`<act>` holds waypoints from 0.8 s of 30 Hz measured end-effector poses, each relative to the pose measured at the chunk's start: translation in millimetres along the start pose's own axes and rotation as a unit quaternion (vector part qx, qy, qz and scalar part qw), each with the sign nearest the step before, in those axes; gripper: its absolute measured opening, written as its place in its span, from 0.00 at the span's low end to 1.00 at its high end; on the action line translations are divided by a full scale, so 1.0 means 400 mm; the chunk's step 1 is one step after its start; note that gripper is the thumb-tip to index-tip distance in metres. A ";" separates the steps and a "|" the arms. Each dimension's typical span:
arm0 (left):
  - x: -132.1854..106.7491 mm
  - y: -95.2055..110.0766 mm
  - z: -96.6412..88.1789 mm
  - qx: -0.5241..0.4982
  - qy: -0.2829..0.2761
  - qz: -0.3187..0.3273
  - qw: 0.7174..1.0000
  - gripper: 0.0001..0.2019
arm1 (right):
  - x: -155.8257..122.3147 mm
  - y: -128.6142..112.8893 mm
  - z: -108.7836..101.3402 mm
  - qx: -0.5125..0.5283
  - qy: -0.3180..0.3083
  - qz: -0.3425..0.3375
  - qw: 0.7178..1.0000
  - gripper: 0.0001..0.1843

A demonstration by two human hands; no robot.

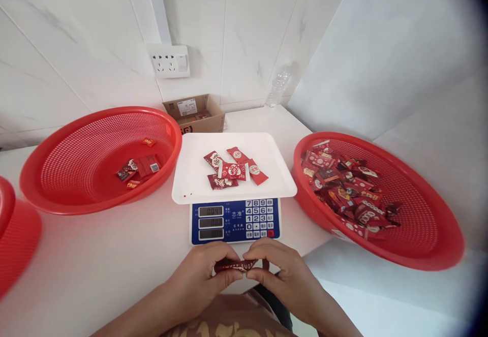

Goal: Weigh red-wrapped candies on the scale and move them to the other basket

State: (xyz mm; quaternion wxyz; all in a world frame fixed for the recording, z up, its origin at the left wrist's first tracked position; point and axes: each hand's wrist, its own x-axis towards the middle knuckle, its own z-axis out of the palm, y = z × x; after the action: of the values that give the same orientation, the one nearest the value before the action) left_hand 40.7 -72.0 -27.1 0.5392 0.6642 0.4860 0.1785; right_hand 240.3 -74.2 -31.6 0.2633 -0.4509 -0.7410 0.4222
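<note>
Both my hands meet just in front of the scale, pinching one red candy wrapper (pixel 238 265) with white lettering between them. My left hand (pixel 204 276) grips its left end and my right hand (pixel 284 272) its right end, fingers closed. Behind them stands a blue-faced digital scale (pixel 234 220) with a white tray (pixel 194 174) holding several red wrapped candies (pixel 232 169). A red mesh basket (pixel 57 174) on the left holds a few candies (pixel 139 166). A red mesh basket (pixel 430 245) on the right holds a heap of many candies (pixel 348 187).
Part of another red basket (pixel 15 230) shows at the far left edge. A small cardboard box (pixel 194 111) sits behind the scale against the tiled wall, below a wall socket (pixel 170 61). The white counter's edge drops away at the lower right.
</note>
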 end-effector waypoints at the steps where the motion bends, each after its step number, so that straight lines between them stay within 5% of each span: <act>1: 0.000 0.000 0.000 0.001 0.000 0.002 1.000 0.06 | 0.000 0.001 -0.003 -0.004 0.002 -0.012 1.000 0.11; 4: -0.003 -0.005 -0.004 -0.021 0.024 -0.003 0.999 0.09 | 0.005 0.003 -0.025 -0.025 0.033 -0.036 0.999 0.10; 7: -0.007 -0.015 -0.013 -0.074 0.117 -0.009 0.990 0.20 | 0.029 -0.002 -0.062 -0.074 0.118 -0.021 0.990 0.10; 10: -0.010 -0.023 -0.028 -0.116 0.199 0.022 0.973 0.20 | 0.078 -0.002 -0.089 -0.137 0.194 -0.023 0.971 0.09; 16: -0.030 -0.023 -0.052 -0.128 0.241 0.045 0.961 0.19 | 0.159 0.024 -0.092 -0.219 0.232 -0.094 0.943 0.14; 24: -0.065 -0.009 -0.113 -0.127 0.383 0.041 0.914 0.17 | 0.038 0.053 -0.120 -0.201 0.334 -0.029 0.920 0.10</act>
State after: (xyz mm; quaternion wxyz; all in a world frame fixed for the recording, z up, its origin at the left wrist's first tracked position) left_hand -7.3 -69.5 -6.9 0.3838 0.4907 0.6005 0.5013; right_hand 279.9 -37.0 -25.4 0.4117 -0.5874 -0.6920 0.0807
